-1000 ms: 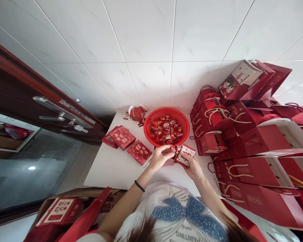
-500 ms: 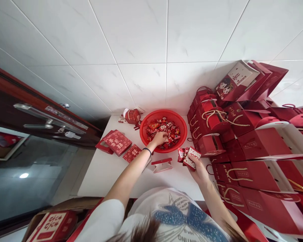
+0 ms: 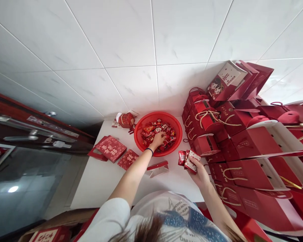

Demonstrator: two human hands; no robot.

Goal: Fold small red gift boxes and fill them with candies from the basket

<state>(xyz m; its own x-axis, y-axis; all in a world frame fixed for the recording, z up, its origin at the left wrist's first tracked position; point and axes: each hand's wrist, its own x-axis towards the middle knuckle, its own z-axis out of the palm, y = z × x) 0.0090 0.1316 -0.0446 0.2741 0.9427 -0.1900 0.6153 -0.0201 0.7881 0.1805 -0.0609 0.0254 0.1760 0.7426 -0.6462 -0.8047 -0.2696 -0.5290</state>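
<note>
My left hand (image 3: 159, 138), a dark band round its wrist, reaches into a red plastic basket (image 3: 181, 129) of wrapped candies (image 3: 151, 128). Its fingers are bent down among the candies, and what they pinch is hidden. To the right of the basket, my right hand (image 3: 197, 169) grips several small packets: a white packet with a red pattern (image 3: 193, 161) and red wrapped candies (image 3: 182, 157) beside it. A small open red-and-white box (image 3: 158, 169) stands on the white table (image 3: 91, 183) between my forearms.
Red gift boxes with rope handles (image 3: 255, 171) are stacked along the right, with paper bags (image 3: 227, 80) on top. Red printed boxes (image 3: 111, 148) and a jar (image 3: 126, 120) stand at the left. A tiled wall rises behind; a door (image 3: 40, 129) is at far left.
The view has shifted, so the table and basket appear farther left. My left hand stays in the basket among the candies, and my right hand still holds the packets.
</note>
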